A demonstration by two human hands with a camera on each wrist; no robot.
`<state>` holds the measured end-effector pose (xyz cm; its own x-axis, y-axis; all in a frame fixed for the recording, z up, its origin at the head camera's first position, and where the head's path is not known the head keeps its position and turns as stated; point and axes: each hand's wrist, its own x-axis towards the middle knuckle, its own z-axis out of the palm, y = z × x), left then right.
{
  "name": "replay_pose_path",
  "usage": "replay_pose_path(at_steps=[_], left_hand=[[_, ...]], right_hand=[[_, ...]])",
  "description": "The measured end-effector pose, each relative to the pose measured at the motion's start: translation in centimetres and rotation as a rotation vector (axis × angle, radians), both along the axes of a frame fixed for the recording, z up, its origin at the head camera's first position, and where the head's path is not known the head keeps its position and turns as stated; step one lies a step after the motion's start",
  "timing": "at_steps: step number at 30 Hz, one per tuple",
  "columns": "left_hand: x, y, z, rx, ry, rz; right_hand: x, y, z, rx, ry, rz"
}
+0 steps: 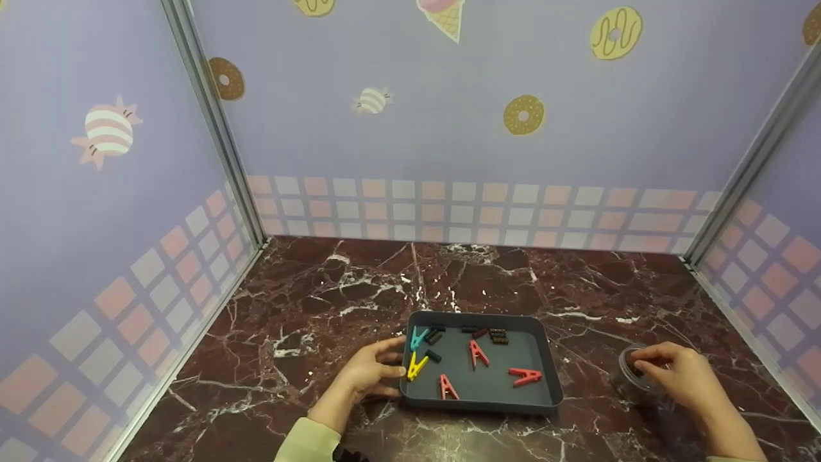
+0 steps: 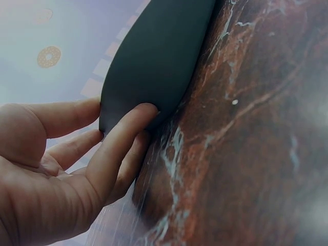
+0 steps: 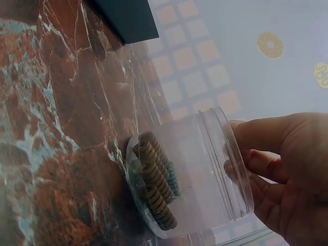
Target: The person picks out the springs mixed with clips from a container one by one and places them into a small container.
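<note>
My left hand [image 1: 369, 371] rests its extended fingers against the left wall of a dark grey rectangular tray [image 1: 490, 405], the thumb at its rim. In the tray lie several red clips [image 1: 526, 376], a yellow clip [image 1: 417, 367], a blue clip [image 1: 418, 337] and several small dark cylinders [image 1: 498, 337]. My right hand [image 1: 680, 375] has its fingertips in the mouth of a clear plastic jar [image 3: 197, 174]. Brown coiled hair ties [image 3: 156, 179] and a teal one [image 3: 173, 179] lie at its bottom. Whether the right fingertips pinch anything is unclear.
The dark red marbled tabletop [image 1: 333, 308] carries the tray in the middle and the jar at the right. Patterned lilac panels [image 1: 449, 128] stand at the back and both sides, joined by grey metal posts [image 1: 218, 128].
</note>
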<state>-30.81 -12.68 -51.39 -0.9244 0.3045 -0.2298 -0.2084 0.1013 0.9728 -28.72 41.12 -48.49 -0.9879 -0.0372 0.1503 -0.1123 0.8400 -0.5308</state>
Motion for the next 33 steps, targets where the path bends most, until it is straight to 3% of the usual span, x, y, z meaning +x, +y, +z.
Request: replay_pose_path(at_steps=[15, 24, 33], left_hand=[[0.1, -0.1, 0.0, -0.007, 0.011, -0.006], [0.2, -0.2, 0.1, -0.011, 0.011, -0.015], [0.2, -0.1, 0.0, -0.005, 0.004, -0.007]], right_hand=[[-0.7, -2.9, 0.7, -0.064, 0.199, 0.031], [-1.4, -5.0, 0.7, -0.098, 0.201, 0.069], [-2.1, -7.2, 0.7, -0.198, 0.167, 0.12]])
